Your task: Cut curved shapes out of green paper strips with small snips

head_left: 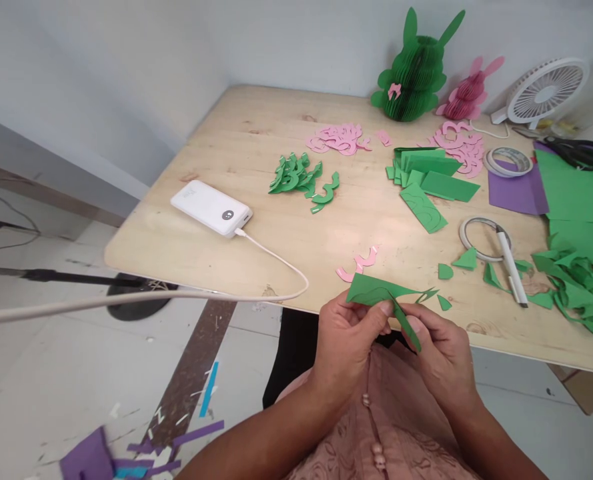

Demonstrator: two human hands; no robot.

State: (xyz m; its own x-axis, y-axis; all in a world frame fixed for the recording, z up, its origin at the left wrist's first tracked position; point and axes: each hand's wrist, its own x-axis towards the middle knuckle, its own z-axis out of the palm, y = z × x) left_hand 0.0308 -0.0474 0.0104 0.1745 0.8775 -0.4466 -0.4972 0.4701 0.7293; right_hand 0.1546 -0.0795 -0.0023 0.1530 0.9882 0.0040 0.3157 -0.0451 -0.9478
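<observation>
On the left of the bench [286, 223] lies one white power bank [209, 208], with one cable [277, 254] plugged in. Beside it is an overlapping heap of green curved cutouts [293, 177], too tangled to count, with one green curve [327, 193] at its right edge. Behind is one pink heap [341, 139], also uncountable, and near the front edge one pink wavy cutout [359, 265]. Next, the left hand [346, 330] has its thumb and fingers closed on one green piece [371, 290] with a drawn curve, held over the bench's front edge. The right hand [439, 347] pinches the narrow strip hanging from it, fingers curled. This piece looks partly worked, its outline not yet freed. Further back stand two honeycomb-paper rabbits, one green [416, 80] and one pink [469, 97], both seemingly assembled. Between them and the hands, a stack of green blanks [429, 173] seems to be uncut work; one blank [423, 208] shows drawn curves, but the total is unclear. A second pink heap [466, 150] is beside it. Toward the right are two rings of tape, one fuller [523, 162], one thin [463, 233], one marker [511, 267], one fan [546, 93], one pair of black-handled scissors [576, 152], several large green sheets [576, 190] and a heap of green offcuts [581, 283], suggesting much cutting is done.
</observation>
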